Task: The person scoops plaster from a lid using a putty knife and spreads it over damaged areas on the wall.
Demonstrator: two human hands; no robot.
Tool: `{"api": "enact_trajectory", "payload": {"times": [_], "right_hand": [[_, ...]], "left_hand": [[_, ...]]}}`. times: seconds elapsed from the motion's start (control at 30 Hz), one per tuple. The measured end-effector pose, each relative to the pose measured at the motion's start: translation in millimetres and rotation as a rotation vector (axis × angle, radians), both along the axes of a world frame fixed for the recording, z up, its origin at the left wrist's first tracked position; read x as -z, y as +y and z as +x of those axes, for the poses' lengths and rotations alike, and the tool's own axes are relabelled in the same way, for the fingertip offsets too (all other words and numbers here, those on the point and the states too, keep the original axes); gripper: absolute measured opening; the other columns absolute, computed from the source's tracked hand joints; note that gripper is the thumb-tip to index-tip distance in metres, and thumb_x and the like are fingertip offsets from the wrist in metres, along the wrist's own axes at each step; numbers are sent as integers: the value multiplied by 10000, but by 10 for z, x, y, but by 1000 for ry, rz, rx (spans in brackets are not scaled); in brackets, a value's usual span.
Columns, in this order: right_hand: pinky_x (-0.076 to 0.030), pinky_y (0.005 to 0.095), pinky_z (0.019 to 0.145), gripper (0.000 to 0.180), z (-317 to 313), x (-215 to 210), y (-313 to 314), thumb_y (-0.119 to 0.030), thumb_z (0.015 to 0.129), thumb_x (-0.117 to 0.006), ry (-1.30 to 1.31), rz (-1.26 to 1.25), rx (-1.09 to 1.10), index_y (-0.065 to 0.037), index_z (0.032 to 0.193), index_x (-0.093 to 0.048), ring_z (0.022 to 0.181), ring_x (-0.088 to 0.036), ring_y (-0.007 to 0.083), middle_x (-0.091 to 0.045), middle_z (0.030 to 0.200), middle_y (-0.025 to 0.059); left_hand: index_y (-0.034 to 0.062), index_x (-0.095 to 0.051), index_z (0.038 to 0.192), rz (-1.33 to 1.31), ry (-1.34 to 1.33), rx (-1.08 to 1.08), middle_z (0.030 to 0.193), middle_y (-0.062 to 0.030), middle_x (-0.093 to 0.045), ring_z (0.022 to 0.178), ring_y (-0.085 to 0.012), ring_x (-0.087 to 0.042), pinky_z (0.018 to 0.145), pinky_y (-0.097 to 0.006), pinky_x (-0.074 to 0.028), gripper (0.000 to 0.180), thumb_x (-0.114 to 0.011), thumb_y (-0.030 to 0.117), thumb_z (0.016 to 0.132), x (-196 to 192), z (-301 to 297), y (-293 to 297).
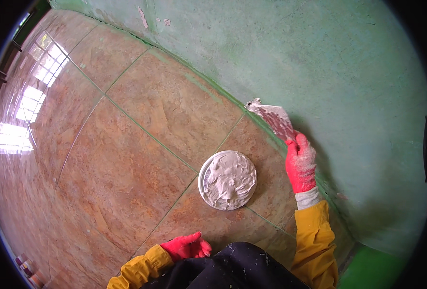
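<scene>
My right hand, in a red glove with a whitish dusty patch, is closed round a putty knife. Pale paste is smeared over its wide blade, with a thicker lump at the far corner. The blade is close to the foot of the green wall; whether it touches cannot be made out. On the tiled floor before me stands a round white tub filled with whitish putty, its surface uneven. My left hand, also red-gloved, rests by my dark-clad lap, fingers apart and loosely bent, holding nothing.
Brown tiles with green joints cover the floor. A worn green wall runs diagonally along the right, with pale patches far off. Small bottle-like items lie at the lower left. Window light reflects on the left tiles.
</scene>
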State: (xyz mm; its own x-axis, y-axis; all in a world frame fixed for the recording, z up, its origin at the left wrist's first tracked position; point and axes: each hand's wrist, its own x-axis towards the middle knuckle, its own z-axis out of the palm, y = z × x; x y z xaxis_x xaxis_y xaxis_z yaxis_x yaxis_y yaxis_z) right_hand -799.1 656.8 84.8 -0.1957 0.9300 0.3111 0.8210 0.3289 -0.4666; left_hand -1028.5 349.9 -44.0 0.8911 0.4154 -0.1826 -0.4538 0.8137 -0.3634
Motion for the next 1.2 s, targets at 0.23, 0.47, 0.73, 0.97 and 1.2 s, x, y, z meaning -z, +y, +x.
{"api": "enact_trajectory", "payload": {"times": [0.23, 0.47, 0.73, 0.97, 1.2], "right_hand": [[-455, 304, 638, 149, 94, 86, -621, -66, 849, -548, 238, -176, 92, -14, 983, -582, 689, -577, 181, -613, 772, 91], [-429, 235, 702, 120, 291, -52, -1454, -65, 869, -541, 613, -659, 155, -3, 971, -534, 780, -511, 67, -589, 855, 22], [-471, 294, 721, 218, 340, -248, -2161, -40, 834, -556, 215, -685, 74, 26, 1038, -516, 842, -604, 163, -620, 909, 122], [-501, 375, 673, 356, 241, -462, -2170, -50, 812, -572, -22, -440, -152, -45, 1154, -471, 801, -636, 323, -624, 922, 186], [-496, 374, 660, 389, -129, -857, -1976, -14, 824, -520, -432, -558, -270, -85, 1201, -454, 769, -655, 264, -633, 912, 145]], "left_hand": [[-19, -596, 1041, 34, 55, -5, 989, -140, -628, 863, -213, -608, 799, -317, -468, 570, -402, 500, 908, 223, -135, -176], [-16, -599, 1036, 52, 85, 19, 979, -130, -630, 833, -192, -605, 771, -298, -467, 573, -402, 506, 907, 342, -58, -443], [-15, -550, 1134, 65, 162, 17, 993, -139, -624, 811, -202, -599, 721, -287, -465, 580, -392, 497, 914, 269, 80, -753], [-15, -549, 1140, 98, 178, 20, 994, -134, -624, 804, -208, -597, 703, -282, -461, 580, -401, 496, 911, 168, 128, -895], [-19, -556, 1129, 117, 182, 6, 985, -132, -628, 805, -208, -597, 688, -283, -465, 580, -400, 495, 911, 209, 195, -1035]]}}
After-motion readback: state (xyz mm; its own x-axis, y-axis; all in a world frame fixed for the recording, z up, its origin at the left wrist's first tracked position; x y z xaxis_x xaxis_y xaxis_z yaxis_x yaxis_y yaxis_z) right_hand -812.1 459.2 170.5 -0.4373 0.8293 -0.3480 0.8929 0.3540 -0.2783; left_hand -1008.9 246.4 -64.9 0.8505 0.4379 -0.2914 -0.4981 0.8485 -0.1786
